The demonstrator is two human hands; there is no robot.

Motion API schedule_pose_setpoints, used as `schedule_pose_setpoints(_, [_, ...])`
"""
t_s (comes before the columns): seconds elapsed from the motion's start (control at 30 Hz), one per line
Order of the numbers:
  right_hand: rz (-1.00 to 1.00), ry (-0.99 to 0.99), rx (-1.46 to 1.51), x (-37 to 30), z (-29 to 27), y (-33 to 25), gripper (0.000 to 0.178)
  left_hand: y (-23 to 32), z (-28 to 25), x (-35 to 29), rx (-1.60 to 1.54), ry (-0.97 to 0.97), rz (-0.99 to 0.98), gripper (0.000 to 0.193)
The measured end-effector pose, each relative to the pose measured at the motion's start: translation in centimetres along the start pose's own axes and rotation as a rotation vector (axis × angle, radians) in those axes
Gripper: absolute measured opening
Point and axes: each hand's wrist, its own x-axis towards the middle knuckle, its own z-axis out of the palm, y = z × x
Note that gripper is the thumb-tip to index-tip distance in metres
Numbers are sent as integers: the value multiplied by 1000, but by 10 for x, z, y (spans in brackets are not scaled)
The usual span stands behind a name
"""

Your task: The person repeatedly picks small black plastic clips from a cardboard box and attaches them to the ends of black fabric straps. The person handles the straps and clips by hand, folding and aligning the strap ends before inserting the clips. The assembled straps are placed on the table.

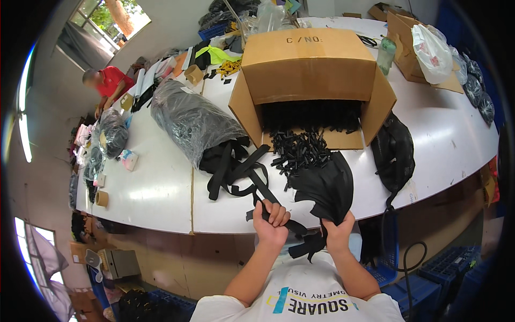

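My left hand (272, 221) is closed around a black webbing strap (261, 185) at the table's near edge. That strap runs up to a tangle of black straps (228, 167) by the mouth of a clear plastic bag (190, 115) full of dark material. In my right hand (339, 232) is the gathered lower end of a black fabric piece (328, 185), which fans out across the tabletop. Short black strap ends (307, 242) hang between my two hands. Just beyond the fabric, a heap of small black pieces (300, 150) spills from an open cardboard box (308, 70).
A black pouch (393, 153) lies right of the box on the white table (448, 145). Behind stand a green bottle (385, 56) and another carton (402, 40). Tape rolls (102, 198) and bagged goods are at left, where a person in red (113, 83) works. Blue crates (418, 295) stand below right.
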Motion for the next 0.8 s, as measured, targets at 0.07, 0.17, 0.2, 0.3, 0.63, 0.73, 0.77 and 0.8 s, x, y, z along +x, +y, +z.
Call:
schedule_pose_setpoints(0.07, [-36,7,-8,0,0,0,26,-10,-2,-1,60,24,-6,33])
schedule_pose_setpoints(0.17, [6,-86,0,-3,2,-5,29,-30,-18,-3,187,-125,-19,41])
schedule_pose_setpoints(0.2, [-2,-117,18,-3,7,-11,29,-34,-19,-3,205,-113,-43,47])
schedule_pose_setpoints(0.3, [12,-231,15,-4,10,-18,30,-41,-32,-1,319,-11,-63,71])
schedule_pose_setpoints(0.63, [-47,-494,-444,-3,10,-27,42,-24,6,1,532,-276,26,80])
schedule_pose_setpoints(0.73, [-108,-619,-625,4,5,-30,44,-15,21,7,447,-135,-113,81])
schedule_pose_setpoints(0.77, [-138,-665,-681,7,3,-30,45,-14,21,10,413,-198,-117,81])
schedule_pose_setpoints(0.8, [-141,-691,-724,9,2,-30,44,-14,19,14,378,-261,-121,81])
